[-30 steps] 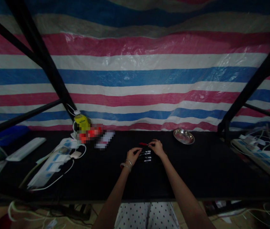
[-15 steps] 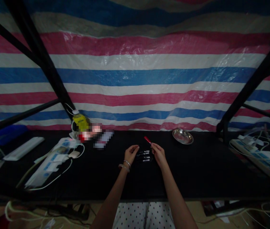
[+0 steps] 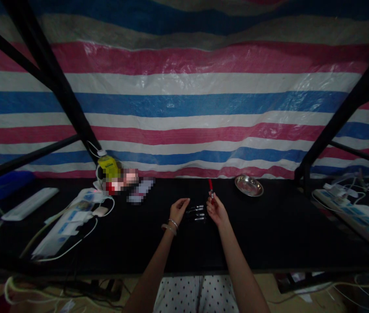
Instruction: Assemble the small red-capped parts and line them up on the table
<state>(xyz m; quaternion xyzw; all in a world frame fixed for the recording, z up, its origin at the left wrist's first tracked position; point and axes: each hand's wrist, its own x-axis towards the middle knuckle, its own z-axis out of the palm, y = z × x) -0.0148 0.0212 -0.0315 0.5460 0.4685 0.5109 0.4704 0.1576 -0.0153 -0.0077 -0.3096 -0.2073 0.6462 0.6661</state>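
Note:
My right hand (image 3: 217,211) grips a slim red pen (image 3: 210,186), which points up and away from me with a darker band near my fingers. Several black pens (image 3: 198,214) with shiny silvery parts lie side by side on the black table, between my two hands. My left hand (image 3: 178,210), with bracelets at its wrist, hovers or rests just left of these pens. Its fingers are loosely stretched forward, and I see nothing in them.
A round metal dish (image 3: 249,186) stands at the back right. Power strips with cables lie at the left (image 3: 63,226) and right (image 3: 354,213). A yellow bottle (image 3: 109,165) stands at the back left near blurred items. Black frame bars (image 3: 63,100) and a striped sheet (image 3: 184,104) bound the table.
The red pen has turned in my right hand, from slanting up-left to nearly upright, and shifted slightly right. My left hand has barely moved. The black pens lie as before.

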